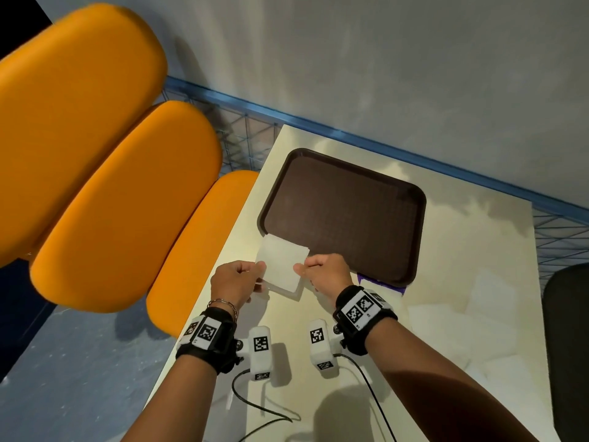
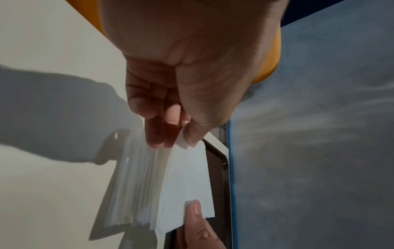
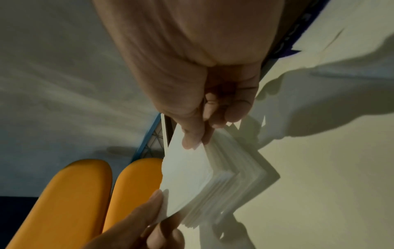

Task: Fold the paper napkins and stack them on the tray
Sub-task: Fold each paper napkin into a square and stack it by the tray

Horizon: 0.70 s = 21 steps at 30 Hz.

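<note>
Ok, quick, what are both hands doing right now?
Left hand: pinching the left edge of the white paper napkin.
Right hand: pinching the same napkin's right edge, near the brown plastic tray.

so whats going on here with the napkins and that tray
A person is working on a white paper napkin at a pale table. The left hand pinches its left edge and the right hand pinches its right edge, holding the top sheet lifted above a stack of napkins on the table. The brown tray lies just beyond the hands, with nothing visibly stacked on it yet. Orange seats stand to the left.
</note>
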Available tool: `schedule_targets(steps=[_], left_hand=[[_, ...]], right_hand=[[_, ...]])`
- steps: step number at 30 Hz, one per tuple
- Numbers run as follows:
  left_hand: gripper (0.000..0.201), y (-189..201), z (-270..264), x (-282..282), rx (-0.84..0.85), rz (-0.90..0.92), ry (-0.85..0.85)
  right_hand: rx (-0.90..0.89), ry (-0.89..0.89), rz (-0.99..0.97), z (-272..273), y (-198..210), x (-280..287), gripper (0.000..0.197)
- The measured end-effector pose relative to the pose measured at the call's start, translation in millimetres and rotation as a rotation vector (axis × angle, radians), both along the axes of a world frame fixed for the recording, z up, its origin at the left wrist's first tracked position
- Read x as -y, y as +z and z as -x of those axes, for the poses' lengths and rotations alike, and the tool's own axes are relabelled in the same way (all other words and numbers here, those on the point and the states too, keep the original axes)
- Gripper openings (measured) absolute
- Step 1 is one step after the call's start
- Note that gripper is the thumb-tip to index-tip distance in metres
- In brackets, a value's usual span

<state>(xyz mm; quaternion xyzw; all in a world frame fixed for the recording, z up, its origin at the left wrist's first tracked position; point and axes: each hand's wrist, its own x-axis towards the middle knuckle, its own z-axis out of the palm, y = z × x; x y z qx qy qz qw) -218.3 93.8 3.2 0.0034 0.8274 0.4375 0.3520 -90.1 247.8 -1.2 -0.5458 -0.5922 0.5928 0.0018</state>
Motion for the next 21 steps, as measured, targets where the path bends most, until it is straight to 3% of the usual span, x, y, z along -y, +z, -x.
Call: schedule_targets(steps=[10, 15, 18, 21], left_hand=[[0.015, -5, 1, 2, -0.093, 0.115, -0.07], [0.024, -13, 0, 2, -0.142, 0.185, -0.094], [0.039, -14, -2, 3, -0.195, 0.238, -0.079], [0.044, -7, -10, 6, -0.285, 0.256, -0.063]], right_hand=[[0.063, 0.022, -0.145, 3, -6, 2, 0.016], [0.082, -0.004, -0.234, -12, 0, -1, 0.022], [0.199, 0.126, -0.292, -49, 5, -8, 0.035], [0.351, 0.335, -0.371, -108, 1, -7, 0.063]])
